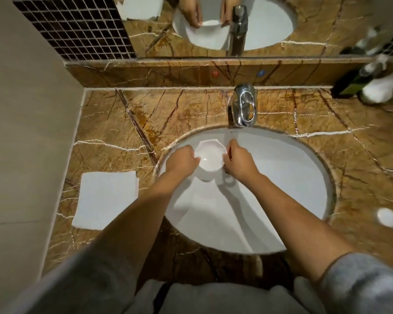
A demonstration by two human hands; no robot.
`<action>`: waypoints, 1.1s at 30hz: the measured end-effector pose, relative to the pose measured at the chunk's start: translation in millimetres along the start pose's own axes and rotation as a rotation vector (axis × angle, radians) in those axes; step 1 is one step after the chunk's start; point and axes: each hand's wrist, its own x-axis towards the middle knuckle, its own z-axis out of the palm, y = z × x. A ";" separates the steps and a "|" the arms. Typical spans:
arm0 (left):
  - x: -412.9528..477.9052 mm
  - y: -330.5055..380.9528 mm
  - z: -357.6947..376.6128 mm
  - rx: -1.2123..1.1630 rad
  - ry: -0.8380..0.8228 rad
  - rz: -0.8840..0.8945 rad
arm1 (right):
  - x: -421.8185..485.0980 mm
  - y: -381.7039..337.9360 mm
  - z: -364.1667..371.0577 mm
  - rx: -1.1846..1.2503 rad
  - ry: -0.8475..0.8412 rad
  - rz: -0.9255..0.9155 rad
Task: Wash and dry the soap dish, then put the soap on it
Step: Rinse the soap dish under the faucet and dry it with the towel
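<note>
Hands, left [183,160] and right [238,160], grip white scalloped soap dish [210,158] (glossy) over sink [281,177].

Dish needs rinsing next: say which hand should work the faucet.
Right hand. It grips the soap dish on the side nearer the faucet, which stands just beyond it; the left hand would probably have to cross over.
</note>
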 end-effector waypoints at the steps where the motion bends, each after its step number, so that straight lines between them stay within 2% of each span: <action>1: -5.0 1.2 4.3 0.024 -0.017 0.034 | -6.8 5.0 -3.2 -0.062 -0.005 -0.036; 5: -22.6 8.1 18.3 0.104 -0.005 0.159 | -26.4 20.4 -13.9 -0.192 -0.005 -0.143; 11: -40.5 16.1 29.9 0.136 0.178 0.242 | -49.8 30.1 -11.6 -0.160 0.128 -0.215; 15: -46.6 14.9 35.0 0.104 0.220 0.257 | -56.8 31.8 -8.3 -0.109 0.162 -0.193; 19: -44.9 7.5 36.4 0.028 0.165 0.221 | -52.4 30.1 -7.2 -0.102 0.091 -0.139; 22: -42.8 -3.3 31.5 -0.154 0.097 0.195 | -42.5 23.1 -9.8 -0.017 0.037 -0.066; 25: -45.0 -12.8 23.5 -0.553 0.030 0.080 | -27.4 4.0 -10.8 0.085 -0.022 0.002; 28: -50.7 -22.2 15.1 -0.785 0.095 -0.039 | -13.9 -28.4 -6.2 0.261 -0.135 0.072; 33: -70.5 -59.7 -1.4 -1.005 0.257 -0.237 | -4.9 -89.0 20.0 0.276 -0.304 0.022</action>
